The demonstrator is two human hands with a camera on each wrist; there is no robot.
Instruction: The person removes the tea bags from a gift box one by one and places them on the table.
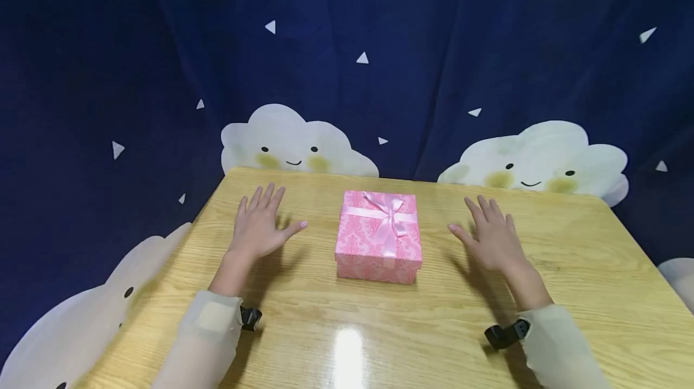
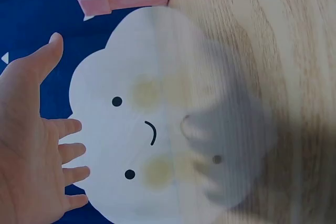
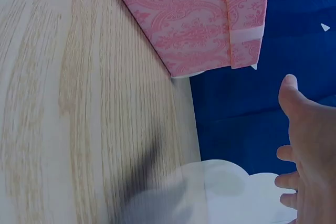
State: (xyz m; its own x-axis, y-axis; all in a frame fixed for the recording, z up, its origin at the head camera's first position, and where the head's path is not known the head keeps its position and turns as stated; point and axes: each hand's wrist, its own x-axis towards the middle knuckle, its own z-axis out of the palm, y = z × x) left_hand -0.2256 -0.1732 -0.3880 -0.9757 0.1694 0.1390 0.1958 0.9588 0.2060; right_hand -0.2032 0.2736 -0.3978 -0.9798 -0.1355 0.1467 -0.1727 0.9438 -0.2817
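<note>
left hand (image 1: 259, 225) – flat, fingers spread | right hand (image 1: 490, 233) – same | pink gift box (image 1: 379, 236) between, untouched – cropped in wrist views

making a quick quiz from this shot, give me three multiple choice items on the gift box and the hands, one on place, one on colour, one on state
1. Where is the gift box?
A. between the two hands on the table
B. under the left hand
C. on the floor

2. What colour is the ribbon on the box?
A. blue
B. pink
C. gold

3. How are the left hand and right hand?
A. both gripping the box
B. both clenched in fists
C. both open with fingers spread, apart from the box

Answers:
1 A, the box sits mid-table with a hand on each side.
2 B, the bow and bands are pale pink.
3 C, the fingers are straight and bare wood shows between each hand and the box.
</note>
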